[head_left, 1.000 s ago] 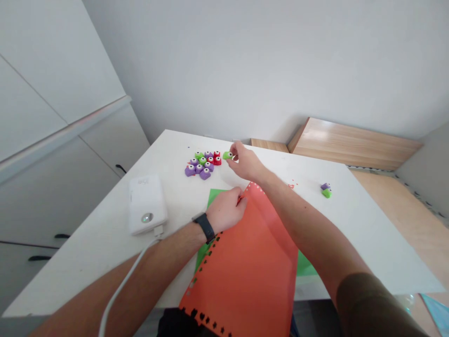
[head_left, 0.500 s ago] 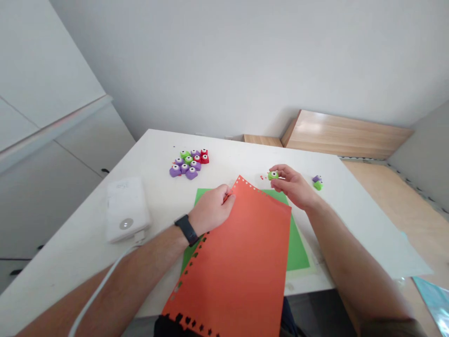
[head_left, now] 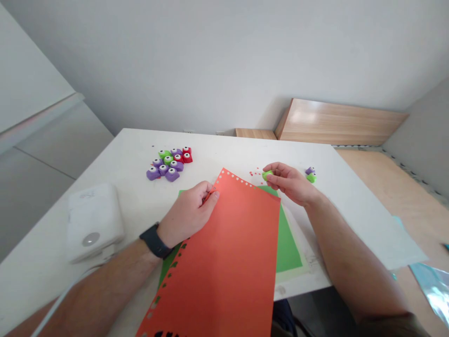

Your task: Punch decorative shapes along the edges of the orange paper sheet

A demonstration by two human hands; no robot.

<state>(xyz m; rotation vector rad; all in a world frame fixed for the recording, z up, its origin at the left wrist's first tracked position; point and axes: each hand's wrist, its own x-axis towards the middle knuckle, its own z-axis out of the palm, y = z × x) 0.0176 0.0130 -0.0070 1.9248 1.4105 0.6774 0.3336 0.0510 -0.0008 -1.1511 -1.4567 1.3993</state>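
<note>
My left hand (head_left: pixel 187 215) pinches the left edge of an orange paper sheet (head_left: pixel 224 262), whose far and left edges carry rows of punched holes. The sheet lies tilted over a green sheet (head_left: pixel 287 243) on the white table (head_left: pixel 224 145). My right hand (head_left: pixel 289 182) is closed on a small green craft punch (head_left: pixel 266 174), held just beyond the orange sheet's far right corner. A black watch sits on my left wrist.
Several purple, green and red punches (head_left: pixel 170 161) are clustered at the far left of the table. A purple and a green punch (head_left: pixel 310 174) sit right of my right hand. Small red paper bits (head_left: pixel 254 172) lie nearby. A white device (head_left: pixel 93 224) with a cable rests at left.
My right hand carried the green punch from the cluster at the far left across to the orange sheet's far right corner. The left hand kept its hold on the sheet.
</note>
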